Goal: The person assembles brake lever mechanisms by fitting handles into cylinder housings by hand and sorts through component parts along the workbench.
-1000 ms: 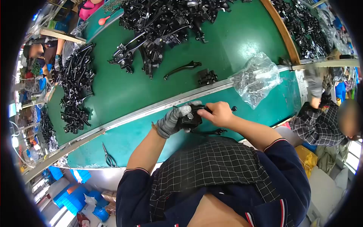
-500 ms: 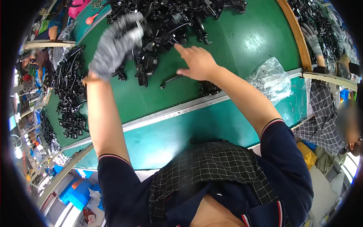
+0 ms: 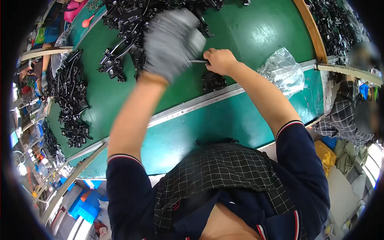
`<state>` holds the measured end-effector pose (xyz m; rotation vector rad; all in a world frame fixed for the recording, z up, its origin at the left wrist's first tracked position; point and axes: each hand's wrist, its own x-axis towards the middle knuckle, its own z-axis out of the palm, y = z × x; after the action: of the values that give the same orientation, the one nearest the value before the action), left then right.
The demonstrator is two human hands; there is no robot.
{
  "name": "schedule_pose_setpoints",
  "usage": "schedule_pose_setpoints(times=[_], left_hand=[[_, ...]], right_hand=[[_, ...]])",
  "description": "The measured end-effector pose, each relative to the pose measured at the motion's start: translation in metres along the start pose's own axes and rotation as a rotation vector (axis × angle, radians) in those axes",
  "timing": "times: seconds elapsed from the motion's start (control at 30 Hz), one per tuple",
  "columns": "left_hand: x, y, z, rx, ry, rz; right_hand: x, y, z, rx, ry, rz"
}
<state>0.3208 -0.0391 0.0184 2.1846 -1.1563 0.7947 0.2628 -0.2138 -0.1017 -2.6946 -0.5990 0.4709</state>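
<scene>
My left hand (image 3: 172,44), in a grey knitted glove, is smeared by motion beside the pile of black lever assemblies (image 3: 128,20). Its fingers and anything in them cannot be made out. Close to its right, my bare right hand (image 3: 221,61) is closed, with a thin dark rod (image 3: 198,61) sticking out leftward toward the glove. The rod's other end is hidden behind the glove. Just below my right hand, a small group of black parts (image 3: 214,81) lies near the table's front edge. Another black lever assembly (image 3: 114,66) rests left of the glove.
The green table (image 3: 256,24) has a metal front edge (image 3: 180,111). A long heap of black levers (image 3: 72,100) lies at left. A clear plastic bag (image 3: 284,72) sits over the edge at right, near a wooden rail (image 3: 312,30). A person in checked clothing (image 3: 344,112) is at far right.
My left hand has swung right and down from the pile toward my right hand. My right hand has moved right and closed from spread fingers onto the rod.
</scene>
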Motion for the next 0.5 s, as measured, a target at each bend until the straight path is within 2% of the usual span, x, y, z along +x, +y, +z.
schedule_pose_setpoints(times=[0.03, 0.07, 0.13, 0.2, 0.27, 0.33, 0.37, 0.4, 0.43, 0.5], left_hand=[[-0.014, 0.043, 0.009, -0.041, -0.588, -0.180], [-0.018, 0.080, 0.016, -0.020, -0.890, -0.203], [-0.088, 0.101, 0.045, 0.001, -0.435, 0.061], [-0.117, 0.094, 0.073, 0.020, -0.444, -0.006], [-0.118, 0.087, 0.080, 0.045, -0.453, -0.072], [-0.114, 0.081, 0.073, -0.554, -0.526, -0.750], [-0.111, 0.076, 0.068, -0.861, -0.539, -1.077], [-0.107, 0.077, 0.053, -0.854, -0.539, -1.069], [-0.103, 0.086, 0.026, -1.187, -0.535, -1.152], [-0.099, 0.112, -0.022, -1.870, -0.485, -1.284]], right_hand=[[0.001, 0.004, -0.001, 0.005, 0.010, 0.088], [0.002, 0.008, -0.004, 0.005, 0.022, 0.174], [-0.010, 0.017, -0.007, -0.003, 0.035, 0.266], [-0.035, 0.038, -0.013, 0.180, 0.233, 0.396], [-0.069, 0.034, -0.033, 0.598, 0.292, 0.527], [-0.105, 0.007, -0.059, 1.071, 0.353, 0.596], [-0.118, -0.003, -0.063, 1.069, 0.365, 0.580], [-0.132, -0.013, -0.064, 1.303, 0.435, 0.546], [-0.144, -0.024, -0.062, 1.540, 0.496, 0.511], [-0.160, -0.051, -0.060, 1.633, 0.500, 0.508]])
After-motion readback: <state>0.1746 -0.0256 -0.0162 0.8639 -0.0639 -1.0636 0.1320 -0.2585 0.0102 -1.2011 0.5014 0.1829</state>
